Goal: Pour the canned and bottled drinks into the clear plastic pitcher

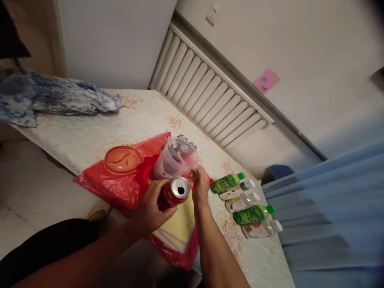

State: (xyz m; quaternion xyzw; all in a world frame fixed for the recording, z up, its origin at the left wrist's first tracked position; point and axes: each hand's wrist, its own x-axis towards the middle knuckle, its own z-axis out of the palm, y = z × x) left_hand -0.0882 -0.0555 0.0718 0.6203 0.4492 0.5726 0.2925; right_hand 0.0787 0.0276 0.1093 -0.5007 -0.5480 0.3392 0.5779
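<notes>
My left hand [147, 208] is wrapped round a red drink can [177, 194]; the can's top is open and faces up toward me. My right hand [200, 188] grips the handle of a clear plastic jug [166, 166], which stands just beyond the can and is tilted in view. Whether the jug holds liquid, I cannot tell. Several cans [193, 145] stand behind the jug, partly hidden by it. Under these lies a red plastic bag [105, 188], with a round orange lid [122, 159] on its left part. A yellow cloth [180, 228] with purple lines lies below my hands.
Several bottles, among them a green bottle [226, 182], lie in a row at the table's right. The flowered tablecloth [144, 116] covers the table. Blue-white fabric [72, 94] is heaped at the far left. A radiator [207, 88] and a blue curtain [336, 208] border the table.
</notes>
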